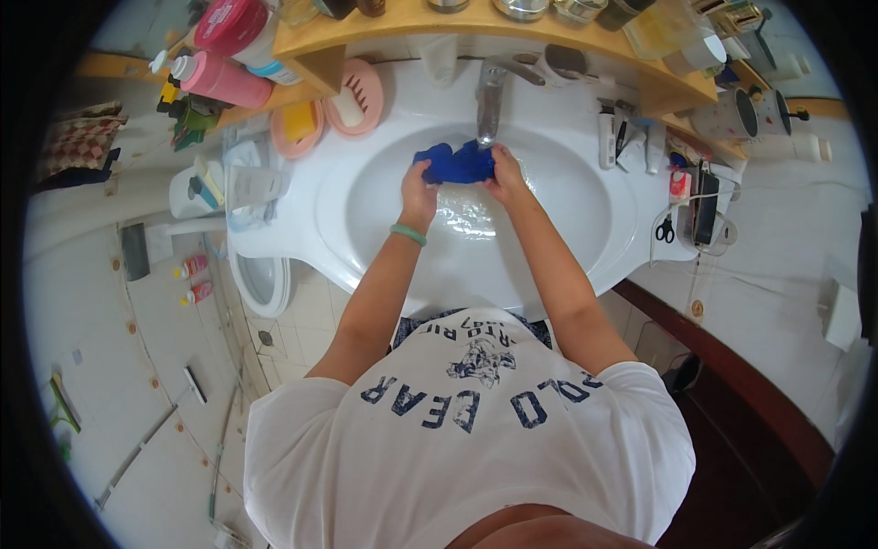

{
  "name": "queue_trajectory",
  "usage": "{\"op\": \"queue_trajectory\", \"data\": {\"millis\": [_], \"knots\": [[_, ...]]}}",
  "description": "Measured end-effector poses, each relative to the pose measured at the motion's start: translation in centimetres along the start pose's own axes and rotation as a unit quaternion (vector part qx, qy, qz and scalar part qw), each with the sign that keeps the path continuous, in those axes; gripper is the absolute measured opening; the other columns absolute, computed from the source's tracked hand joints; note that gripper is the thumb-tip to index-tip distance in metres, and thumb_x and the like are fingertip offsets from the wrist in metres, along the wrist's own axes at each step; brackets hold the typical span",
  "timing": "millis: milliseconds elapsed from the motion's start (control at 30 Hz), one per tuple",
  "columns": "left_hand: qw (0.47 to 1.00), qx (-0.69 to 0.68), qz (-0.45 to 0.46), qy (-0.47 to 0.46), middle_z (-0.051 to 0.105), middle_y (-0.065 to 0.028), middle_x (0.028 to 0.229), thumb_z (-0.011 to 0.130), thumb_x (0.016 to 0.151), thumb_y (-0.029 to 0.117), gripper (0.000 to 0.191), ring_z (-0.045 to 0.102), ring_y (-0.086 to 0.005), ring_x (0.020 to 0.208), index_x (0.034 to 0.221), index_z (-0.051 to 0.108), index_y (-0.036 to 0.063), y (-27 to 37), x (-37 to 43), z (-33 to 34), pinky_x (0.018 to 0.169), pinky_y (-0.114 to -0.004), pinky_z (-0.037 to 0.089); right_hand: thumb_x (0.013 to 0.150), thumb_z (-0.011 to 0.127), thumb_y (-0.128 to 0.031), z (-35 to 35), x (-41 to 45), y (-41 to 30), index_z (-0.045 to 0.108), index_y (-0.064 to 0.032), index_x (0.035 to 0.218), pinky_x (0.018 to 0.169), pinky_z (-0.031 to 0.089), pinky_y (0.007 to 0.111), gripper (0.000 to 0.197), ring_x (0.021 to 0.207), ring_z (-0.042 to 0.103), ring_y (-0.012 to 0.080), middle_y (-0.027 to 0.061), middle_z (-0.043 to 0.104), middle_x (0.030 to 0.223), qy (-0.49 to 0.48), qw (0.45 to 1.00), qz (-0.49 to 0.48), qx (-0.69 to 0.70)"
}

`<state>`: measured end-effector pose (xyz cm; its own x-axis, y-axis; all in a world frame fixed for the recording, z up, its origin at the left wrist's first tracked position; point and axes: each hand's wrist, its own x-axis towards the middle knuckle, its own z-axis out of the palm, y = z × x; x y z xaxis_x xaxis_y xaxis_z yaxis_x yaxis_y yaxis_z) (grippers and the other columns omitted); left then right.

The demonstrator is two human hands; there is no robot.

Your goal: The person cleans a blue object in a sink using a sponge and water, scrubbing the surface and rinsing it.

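A wet-looking dark blue cloth (454,165) is stretched between my two hands over the white washbasin (583,199). My left hand (418,192) grips its left end, thumb on top. At the right end, just beside the spout, my right hand (505,175) pinches the fabric. The metal faucet (488,103) reaches down to the cloth's upper right edge. Water (470,213) glistens in the bowl beneath the cloth. Some fingers of both hands are hidden behind the fabric.
A wooden shelf (453,27) crowded with bottles and jars overhangs the back of the basin. Pink soap dishes (363,82) sit at the back left. Tubes (607,137) lie on the right rim, near black-handled scissors (664,230). A toilet (264,281) stands at lower left.
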<state>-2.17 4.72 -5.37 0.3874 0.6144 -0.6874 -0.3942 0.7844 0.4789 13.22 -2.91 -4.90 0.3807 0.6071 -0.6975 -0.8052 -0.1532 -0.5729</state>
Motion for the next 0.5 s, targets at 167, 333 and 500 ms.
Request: {"op": "queue_trajectory", "data": {"millis": [167, 333, 500], "knots": [[0.986, -0.026, -0.164, 0.01, 0.049, -0.0123, 0.118, 0.043, 0.085, 0.0, 0.038, 0.041, -0.0352, 0.12, 0.12, 0.047, 0.0128, -0.8, -2.9, 4.0, 0.099, -0.061, 0.033, 0.088, 0.049, -0.026, -2.2, -3.0, -2.6, 0.056, -0.0077, 0.096, 0.075, 0.051, 0.037, 0.021, 0.081, 0.06, 0.0208, 0.008, 0.06, 0.091, -0.035, 0.995, -0.013, 0.095], [0.97, -0.05, -0.2, -0.132, 0.056, -0.0145, 0.11, 0.041, 0.083, 0.009, 0.031, 0.052, -0.0348, 0.107, 0.112, 0.052, 0.0076, -2.4, 0.0, 4.6, 0.095, -0.056, 0.038, 0.077, 0.069, -0.022, -4.1, -4.5, -3.2, 0.055, -0.0046, 0.104, 0.076, 0.051, 0.034, 0.035, 0.085, 0.06, 0.0203, 0.0093, 0.06, 0.095, 0.062, 0.996, -0.02, 0.065], [0.989, 0.072, -0.09, -0.096, 0.06, -0.0103, 0.09, 0.051, 0.084, 0.012, 0.015, 0.06, -0.024, 0.086, 0.097, 0.053, 0.0045, -5.5, 2.3, 5.8, 0.077, -0.041, 0.05, 0.072, 0.062, -0.002, -4.5, -4.5, -0.7, 0.053, -0.004, 0.109, 0.073, 0.053, 0.032, 0.038, 0.087, 0.059, 0.0203, 0.0096, 0.058, 0.1, 0.067, 0.993, -0.086, -0.052]]}}
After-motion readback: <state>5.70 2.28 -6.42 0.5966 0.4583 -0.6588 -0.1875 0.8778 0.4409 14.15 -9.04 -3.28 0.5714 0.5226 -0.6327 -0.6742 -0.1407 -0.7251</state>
